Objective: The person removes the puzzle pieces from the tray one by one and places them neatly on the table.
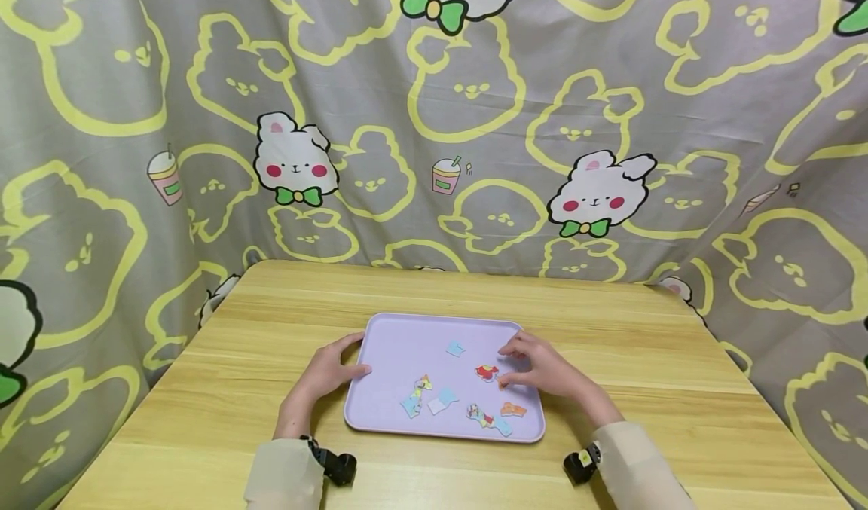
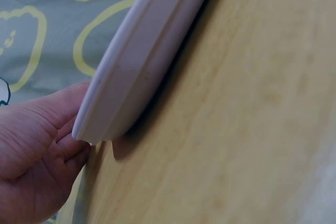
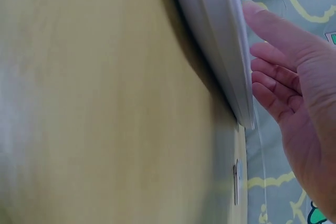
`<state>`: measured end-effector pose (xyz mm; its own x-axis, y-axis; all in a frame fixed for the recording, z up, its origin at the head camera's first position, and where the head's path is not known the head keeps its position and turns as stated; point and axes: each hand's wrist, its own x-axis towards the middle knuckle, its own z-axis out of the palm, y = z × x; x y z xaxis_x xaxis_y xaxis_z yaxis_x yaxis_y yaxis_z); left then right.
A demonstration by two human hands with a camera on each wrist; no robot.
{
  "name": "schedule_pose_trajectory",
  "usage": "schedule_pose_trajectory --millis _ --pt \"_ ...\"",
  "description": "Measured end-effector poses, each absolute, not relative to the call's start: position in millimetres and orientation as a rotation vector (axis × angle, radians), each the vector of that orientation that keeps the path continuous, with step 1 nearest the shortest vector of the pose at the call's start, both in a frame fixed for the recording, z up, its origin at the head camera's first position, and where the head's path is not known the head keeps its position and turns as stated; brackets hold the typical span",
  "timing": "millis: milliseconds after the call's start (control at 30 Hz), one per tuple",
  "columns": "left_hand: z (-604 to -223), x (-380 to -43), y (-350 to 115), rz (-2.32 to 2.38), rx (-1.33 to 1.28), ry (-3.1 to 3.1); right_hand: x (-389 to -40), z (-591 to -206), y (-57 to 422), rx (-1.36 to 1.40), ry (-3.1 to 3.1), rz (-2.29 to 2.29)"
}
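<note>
A lilac tray point(image 1: 407, 344) lies on the table with several small, flat, printed jigsaw-like pieces on it. My left hand point(image 1: 325, 371) holds the tray's left rim, the thumb over the edge and the fingers on its outer side. Over the tray's right part, my right hand point(image 1: 542, 367) has its thumb and fingers spread apart. Its thumb is close to a small orange piece point(image 1: 502, 383) and a red piece point(image 1: 486, 373). Nearer the front lie another orange piece point(image 1: 513, 410), a multicoloured strip point(image 1: 488, 419), a white-and-blue piece point(image 1: 443, 400) and a colourful cluster point(image 1: 416, 398).
A light blue piece point(image 1: 455, 349) lies toward the back of the tray. The wooden table point(image 1: 271, 299) extends around the tray. Behind it hangs a grey curtain point(image 1: 380, 96) with cartoon prints.
</note>
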<state>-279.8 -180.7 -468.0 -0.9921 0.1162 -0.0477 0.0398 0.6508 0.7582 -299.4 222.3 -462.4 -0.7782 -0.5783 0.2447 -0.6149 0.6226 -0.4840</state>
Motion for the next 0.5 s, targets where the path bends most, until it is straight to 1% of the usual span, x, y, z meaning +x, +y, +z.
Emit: schedule_pose_trajectory --millis 500 --pt "-470.1 -281.8 -182.3 1.271 0.136 2.769 -301.1 -463.2 209.5 1.129 -2.811 0.866"
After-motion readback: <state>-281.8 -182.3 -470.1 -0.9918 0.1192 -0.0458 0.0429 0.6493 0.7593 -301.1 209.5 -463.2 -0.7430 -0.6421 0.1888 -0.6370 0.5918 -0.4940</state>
